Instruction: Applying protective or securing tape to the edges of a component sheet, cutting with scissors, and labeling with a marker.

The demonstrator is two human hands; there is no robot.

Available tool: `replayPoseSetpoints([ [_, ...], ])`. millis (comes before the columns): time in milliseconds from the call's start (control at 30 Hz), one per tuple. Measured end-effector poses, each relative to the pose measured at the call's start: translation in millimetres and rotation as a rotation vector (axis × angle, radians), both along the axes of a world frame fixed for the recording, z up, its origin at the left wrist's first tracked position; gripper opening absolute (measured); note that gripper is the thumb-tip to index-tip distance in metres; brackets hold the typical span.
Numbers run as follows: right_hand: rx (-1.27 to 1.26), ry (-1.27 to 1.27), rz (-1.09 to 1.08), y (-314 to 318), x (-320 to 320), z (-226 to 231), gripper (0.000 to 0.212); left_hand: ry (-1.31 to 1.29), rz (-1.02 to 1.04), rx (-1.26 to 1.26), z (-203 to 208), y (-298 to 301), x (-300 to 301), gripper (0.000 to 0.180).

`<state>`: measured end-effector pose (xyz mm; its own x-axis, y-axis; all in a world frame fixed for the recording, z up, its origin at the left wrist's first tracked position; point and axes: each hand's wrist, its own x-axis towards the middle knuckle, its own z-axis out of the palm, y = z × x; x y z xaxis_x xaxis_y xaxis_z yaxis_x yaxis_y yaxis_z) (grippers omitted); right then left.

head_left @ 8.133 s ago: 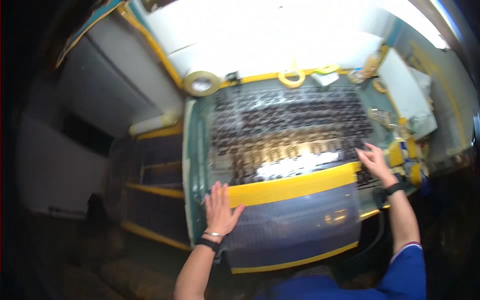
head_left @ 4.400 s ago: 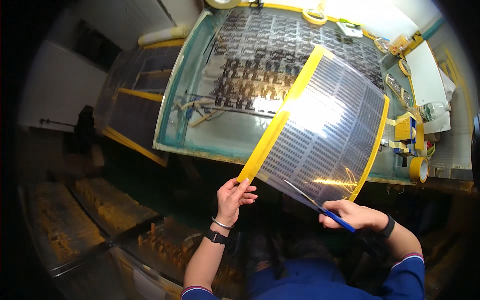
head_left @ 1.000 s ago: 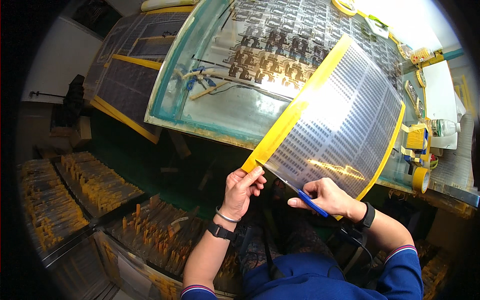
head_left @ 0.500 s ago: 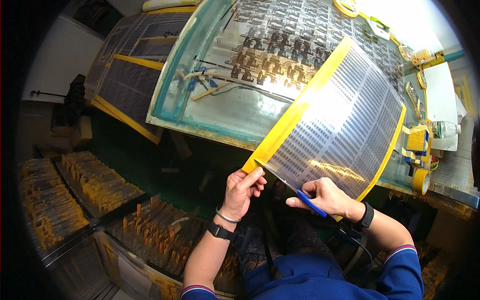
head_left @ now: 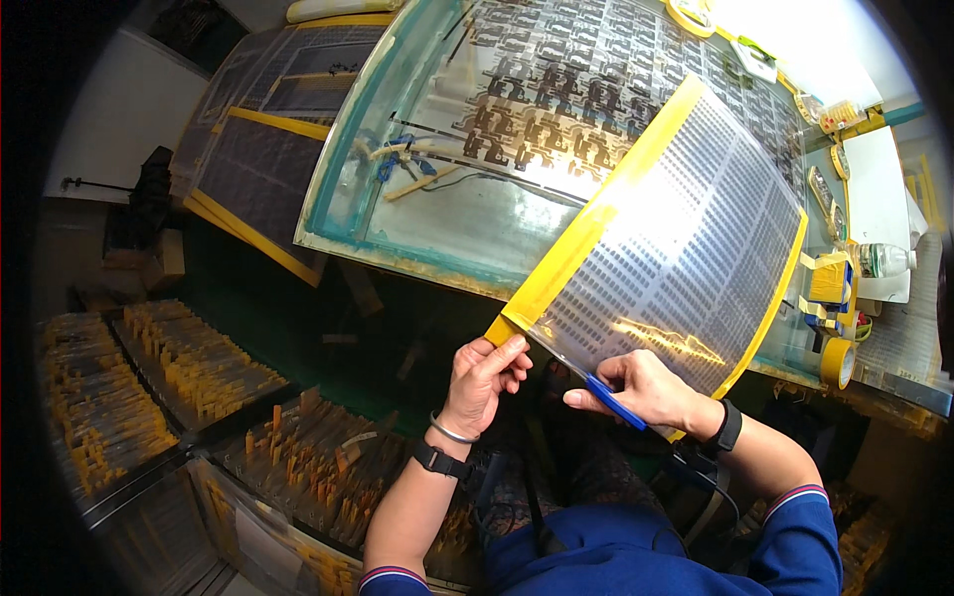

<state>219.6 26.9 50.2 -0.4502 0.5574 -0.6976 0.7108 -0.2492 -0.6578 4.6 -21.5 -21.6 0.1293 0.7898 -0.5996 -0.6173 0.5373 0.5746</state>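
Note:
A clear film sheet (head_left: 656,258) with rows of small dark marks slopes from the glass-topped table down toward me. Yellow tape (head_left: 566,268) borders two of its sides. At the sheet's near-left corner, the thumb and fingers of my left hand (head_left: 483,375) pinch the end of the tape, where a crease or cut line shows. My right hand (head_left: 651,389) is closed round blue-handled scissors (head_left: 618,402) at the sheet's near edge. Their blades run along that edge toward the pinched corner, the tips at the tape beside my left fingers.
Larger patterned film (head_left: 556,109) lies on the glass-topped table (head_left: 467,233). Tape rolls, including a yellow one (head_left: 838,363), and a plastic bottle (head_left: 884,259) stand at the right. Yellow-edged panels (head_left: 263,164) lean at the left. Bins of upright yellow-tabbed sheets (head_left: 199,363) fill the lower left.
The scissor tips have shifted slightly at the taped corner, and the tape there now shows a dark line across it. Both hands have barely moved and keep their holds.

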Motion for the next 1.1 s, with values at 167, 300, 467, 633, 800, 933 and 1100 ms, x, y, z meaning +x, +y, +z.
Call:
replayPoseSetpoints([
  [167, 0.000, -0.020, 0.003, 3, -3, 0, 0.059, -0.009, -0.004, -0.003, -1, 0, 1, 0.014],
  [300, 0.044, -0.016, 0.042, 8, -6, 9, 0.056, 0.018, -0.105, 0.005, -4, -7, 6, 0.015],
  [467, 0.234, 0.175, -0.105, 7, 17, 30, 0.046, 0.338, -0.223, 0.017, 13, -24, -20, 0.018],
  [633, 0.354, 0.371, -0.340, -7, 51, 41, 0.029, 0.534, -0.528, 0.344, 82, -22, 4, 0.015],
  [800, 0.438, 0.521, -0.191, -19, 60, 71, 0.027, 0.682, -0.812, 0.614, 130, 3, 63, 0.013],
  [933, 0.638, 0.496, -0.294, -47, 101, 69, 0.025, 0.719, -1.001, 0.631, 140, 3, 105, 0.016],
  [1100, 0.783, 0.356, -1.070, -115, 217, 29, 0.016, 0.658, -1.143, 0.116, 126, 8, 116, 0.029],
])
